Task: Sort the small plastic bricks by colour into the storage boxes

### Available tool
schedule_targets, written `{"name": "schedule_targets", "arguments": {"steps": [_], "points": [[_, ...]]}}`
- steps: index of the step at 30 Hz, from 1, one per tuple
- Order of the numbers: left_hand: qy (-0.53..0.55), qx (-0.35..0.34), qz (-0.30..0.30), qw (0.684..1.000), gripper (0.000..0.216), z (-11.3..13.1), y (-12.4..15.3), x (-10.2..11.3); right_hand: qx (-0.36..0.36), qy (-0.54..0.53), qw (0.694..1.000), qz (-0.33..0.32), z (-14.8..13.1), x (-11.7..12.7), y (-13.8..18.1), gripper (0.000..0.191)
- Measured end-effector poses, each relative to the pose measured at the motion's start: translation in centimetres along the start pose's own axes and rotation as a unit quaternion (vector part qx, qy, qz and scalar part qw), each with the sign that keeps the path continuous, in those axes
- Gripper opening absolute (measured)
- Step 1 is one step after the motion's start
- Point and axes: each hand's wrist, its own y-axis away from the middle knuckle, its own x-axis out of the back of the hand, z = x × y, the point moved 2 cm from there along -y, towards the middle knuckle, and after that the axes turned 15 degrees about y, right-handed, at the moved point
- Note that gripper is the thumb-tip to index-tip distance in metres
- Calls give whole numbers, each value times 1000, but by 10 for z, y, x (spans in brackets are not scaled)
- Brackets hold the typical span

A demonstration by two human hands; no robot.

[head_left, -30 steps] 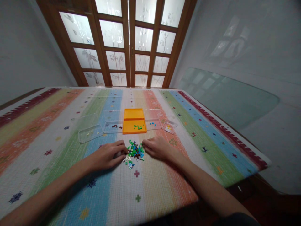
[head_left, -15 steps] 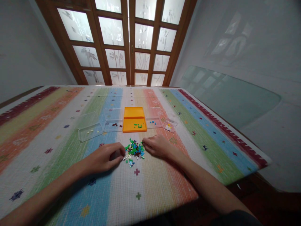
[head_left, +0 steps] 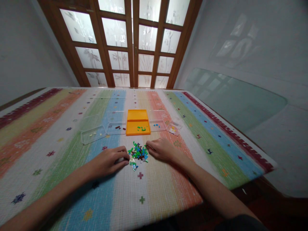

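A small heap of mixed toy bricks [head_left: 138,152] in green, blue, brown and white lies on the striped tablecloth. At its left edge is my left hand [head_left: 117,158], thumb and fingers curled into a pinch beside some white bricks [head_left: 132,161]. Whatever the fingertips hold is too small to make out. My right hand [head_left: 158,149] rests on the cloth at the heap's right edge. Its fingers are bent and pressed together, and their tips hide anything between them.
Behind the heap an open orange case [head_left: 138,115] holds several green bricks. Clear trays flank it: one with brown bricks [head_left: 117,127], one with blue bricks [head_left: 156,125], a far-left tray [head_left: 86,139] with pale pieces, and a right tray [head_left: 172,133] with yellow and white ones.
My left hand has shifted slightly right, with its thumb and fingertips closer together at the white bricks. My right hand has stayed almost still.
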Motion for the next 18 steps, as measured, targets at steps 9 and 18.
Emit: {"name": "schedule_targets", "arguments": {"steps": [9, 18], "points": [[-7, 10, -16, 1000, 33, -3, 4, 2, -1, 13, 1000, -11, -1, 2, 0, 20], [-39, 6, -9, 999, 35, -8, 8, 3, -2, 12, 1000, -20, -1, 2, 0, 20]]}}
